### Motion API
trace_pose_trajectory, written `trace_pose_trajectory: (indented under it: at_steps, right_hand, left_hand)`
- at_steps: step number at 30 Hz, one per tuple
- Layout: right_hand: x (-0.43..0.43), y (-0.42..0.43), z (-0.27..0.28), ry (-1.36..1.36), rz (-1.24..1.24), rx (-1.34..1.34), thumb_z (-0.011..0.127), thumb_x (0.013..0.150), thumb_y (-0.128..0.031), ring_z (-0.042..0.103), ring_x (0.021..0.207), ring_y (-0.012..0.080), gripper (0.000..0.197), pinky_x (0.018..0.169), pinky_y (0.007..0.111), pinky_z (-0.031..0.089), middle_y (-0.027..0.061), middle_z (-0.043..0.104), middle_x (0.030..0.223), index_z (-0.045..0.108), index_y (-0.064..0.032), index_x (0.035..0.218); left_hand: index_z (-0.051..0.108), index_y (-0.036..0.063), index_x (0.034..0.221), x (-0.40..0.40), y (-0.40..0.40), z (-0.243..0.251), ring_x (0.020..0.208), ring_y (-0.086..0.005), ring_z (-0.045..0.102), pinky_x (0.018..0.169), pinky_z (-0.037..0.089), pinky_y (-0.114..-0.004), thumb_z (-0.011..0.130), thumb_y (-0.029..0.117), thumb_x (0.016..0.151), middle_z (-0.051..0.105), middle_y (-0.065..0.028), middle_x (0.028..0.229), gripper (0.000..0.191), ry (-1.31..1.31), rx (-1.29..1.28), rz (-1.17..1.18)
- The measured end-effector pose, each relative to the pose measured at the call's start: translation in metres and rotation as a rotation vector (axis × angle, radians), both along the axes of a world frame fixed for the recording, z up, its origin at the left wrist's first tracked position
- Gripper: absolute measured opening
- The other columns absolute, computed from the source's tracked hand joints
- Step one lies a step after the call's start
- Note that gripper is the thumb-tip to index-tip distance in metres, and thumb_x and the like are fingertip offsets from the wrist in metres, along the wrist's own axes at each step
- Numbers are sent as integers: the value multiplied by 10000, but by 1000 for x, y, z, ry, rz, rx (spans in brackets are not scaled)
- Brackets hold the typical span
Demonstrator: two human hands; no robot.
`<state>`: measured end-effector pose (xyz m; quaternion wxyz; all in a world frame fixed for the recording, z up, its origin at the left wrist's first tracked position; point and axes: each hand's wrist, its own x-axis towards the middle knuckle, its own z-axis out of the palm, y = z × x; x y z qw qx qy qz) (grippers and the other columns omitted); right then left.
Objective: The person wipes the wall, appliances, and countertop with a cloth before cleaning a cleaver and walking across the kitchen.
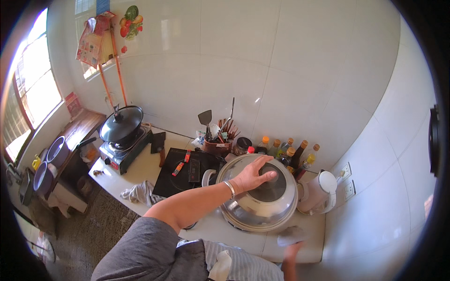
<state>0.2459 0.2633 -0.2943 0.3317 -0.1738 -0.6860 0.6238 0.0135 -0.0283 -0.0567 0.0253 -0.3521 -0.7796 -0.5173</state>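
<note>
My left hand (251, 175) lies over the domed metal lid (246, 210) of a large pot, with the thumb spread near the knob at the centre of its dark glass window (272, 191). Its fingers are straight rather than wrapped around anything. At the lower right, my right hand (292, 248) holds a greyish cloth (291, 235) over the white countertop (242, 242); motion blurs it. One handle of the pot (209, 176) sticks out on the left side.
A pale electric kettle (318, 193) stands right of the pot, and several sauce bottles (299, 152) stand behind it. Leftward are an induction cooktop (172, 165), a crumpled cloth (142, 193), a cleaver (159, 144) and a lidded wok (123, 123) on a gas stove (121, 154).
</note>
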Motion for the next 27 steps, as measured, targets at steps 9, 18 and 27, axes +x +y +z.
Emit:
trace_pose_trajectory:
  at_steps: [9, 18, 27]
  right_hand:
    - [6, -141, -83, -400, 368, 479, 741, 751, -186, 630, 1048, 368, 472, 950, 443, 476, 237, 654, 1121, 625, 20, 1159]
    - [-17, -161, -75, -352, 195, 746, 675, 726, -139, 588, 1011, 471, 377, 940, 511, 450, 257, 645, 1100, 659, 12, 1071]
    - [-22, -167, -80, -800, 92, 851, 662, 743, -165, 608, 1023, 478, 387, 921, 526, 472, 275, 657, 1082, 657, 19, 1083]
  left_hand:
    - [551, 47, 1283, -17, -87, -38, 1160, -146, 554, 1009, 459, -324, 641, 121, 972, 560, -48, 1286, 333, -320, 357, -207]
    - [620, 24, 1136, -62, -207, -95, 1034, -160, 631, 873, 528, -294, 657, 24, 906, 625, -77, 1128, 232, -150, 349, 112]
    - [619, -19, 1172, -134, -254, -176, 1110, -291, 633, 965, 498, -381, 770, 138, 815, 653, -168, 1149, 418, -290, 66, 445]
